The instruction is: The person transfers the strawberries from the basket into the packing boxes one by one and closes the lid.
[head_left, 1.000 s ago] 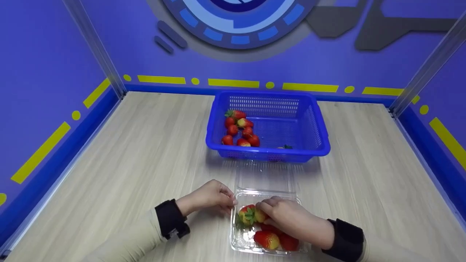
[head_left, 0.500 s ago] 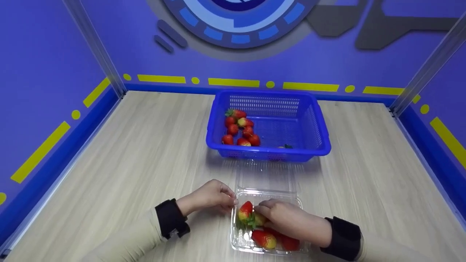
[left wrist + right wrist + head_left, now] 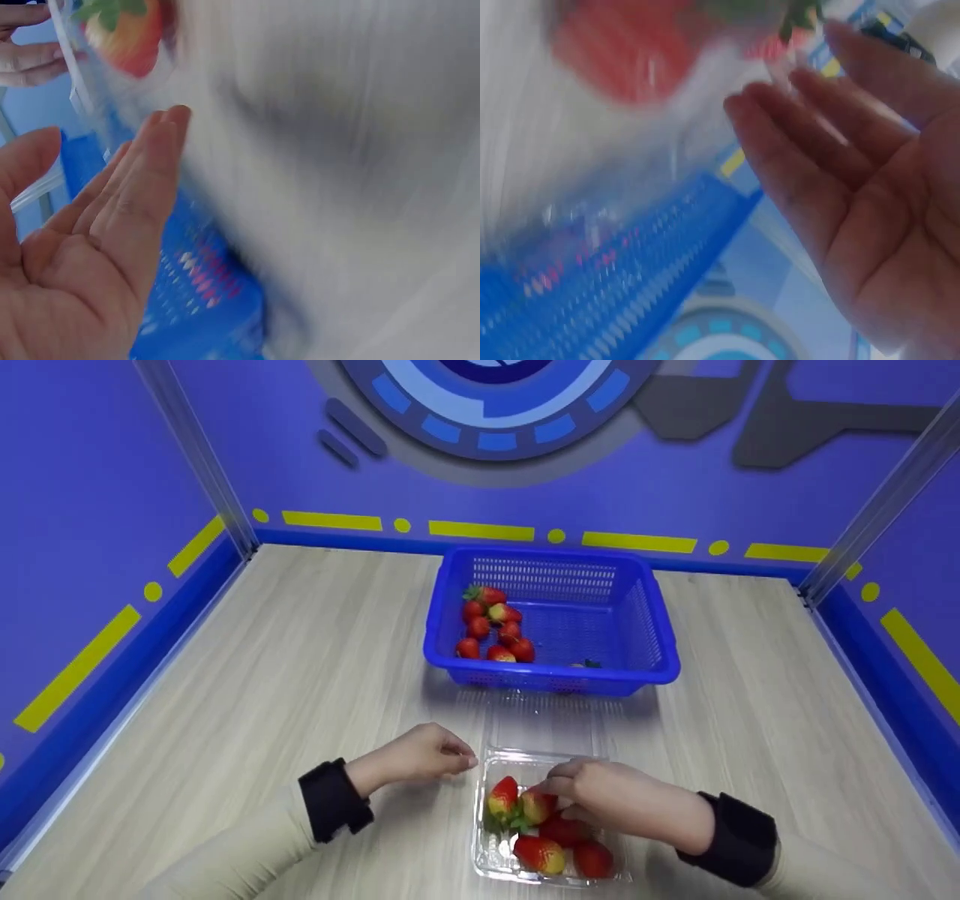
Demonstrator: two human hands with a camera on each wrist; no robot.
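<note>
In the head view a clear plastic clamshell box [image 3: 495, 872] lies near the front with its lid [image 3: 546, 726] folded back flat. Several strawberries are inside, among them an upright one [image 3: 503, 796] at the left and one with a yellowish end [image 3: 538, 853] at the front. My right hand [image 3: 619, 801] hovers over the box's right side, fingertips close to a strawberry [image 3: 538, 805]; the right wrist view shows its fingers extended with nothing in them. Just left of the box, apart from its rim, is my left hand [image 3: 427, 753], fingers loosely straight and holding nothing.
Behind the box stands a blue perforated basket [image 3: 551, 670]. Several strawberries [image 3: 478, 627] sit along its left side, and another [image 3: 591, 664] is mostly hidden behind the front rim. Blue panels [image 3: 495, 502] enclose the wooden table [image 3: 330, 660] at the back and sides.
My left hand has let go of the box's left edge and moved slightly left. My right hand has drawn back to the right, uncovering more strawberries; the left strawberry was turned tip-up earlier.
</note>
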